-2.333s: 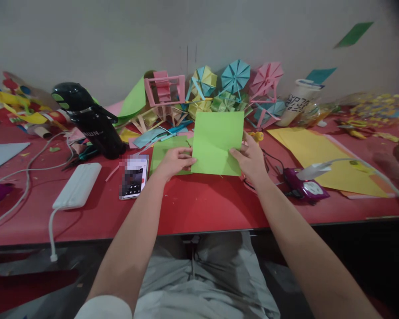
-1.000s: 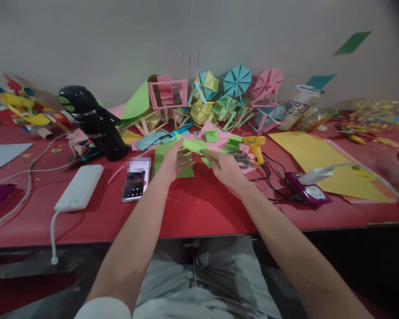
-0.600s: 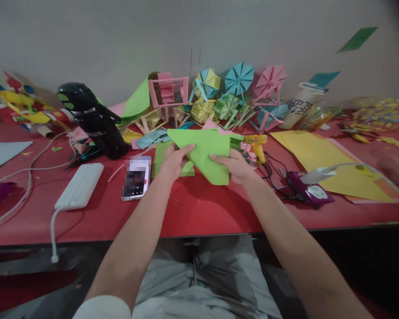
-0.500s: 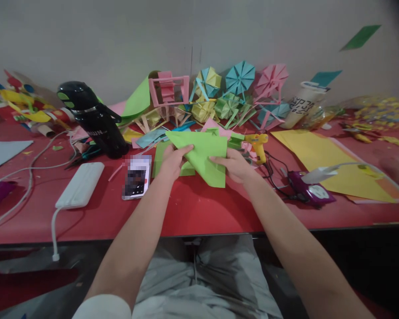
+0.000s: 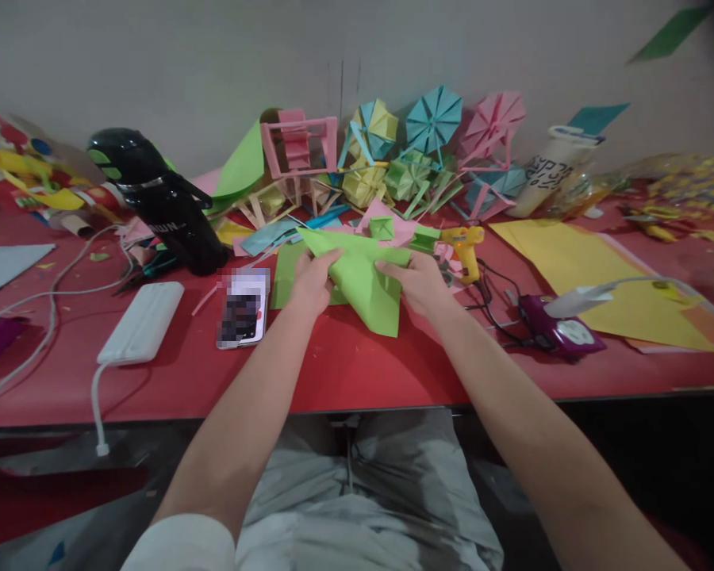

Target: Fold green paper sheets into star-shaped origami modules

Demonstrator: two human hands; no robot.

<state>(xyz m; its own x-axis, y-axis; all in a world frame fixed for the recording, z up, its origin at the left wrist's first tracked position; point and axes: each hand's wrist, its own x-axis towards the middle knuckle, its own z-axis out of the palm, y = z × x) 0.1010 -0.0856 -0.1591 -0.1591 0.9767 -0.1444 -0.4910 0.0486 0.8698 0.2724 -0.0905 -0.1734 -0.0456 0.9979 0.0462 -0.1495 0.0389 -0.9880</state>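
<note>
A bright green sheet of paper [image 5: 366,289] is held up off the red table between both hands, its surface bent into a curve. My left hand [image 5: 314,277] pinches its left side, thumb on top. On the right side, my right hand [image 5: 420,281] grips it with the thumb over the face and the other fingers behind. Beneath and behind the left hand lies a darker green sheet [image 5: 282,277]. A small folded green paper piece [image 5: 381,228] rests on pink paper just beyond the held sheet.
Paper models such as a blue wheel [image 5: 434,119] line the wall. A yellow glue gun [image 5: 467,250], a purple power strip [image 5: 565,333] and yellow sheets [image 5: 571,277] lie rightward. Leftward are a phone [image 5: 243,309], a white power bank [image 5: 143,323] and a black bottle [image 5: 166,206].
The green sheet has become more bent between my hands, its right edge folding inward. The camera view has shifted slightly, so the table sits a little higher in the picture.
</note>
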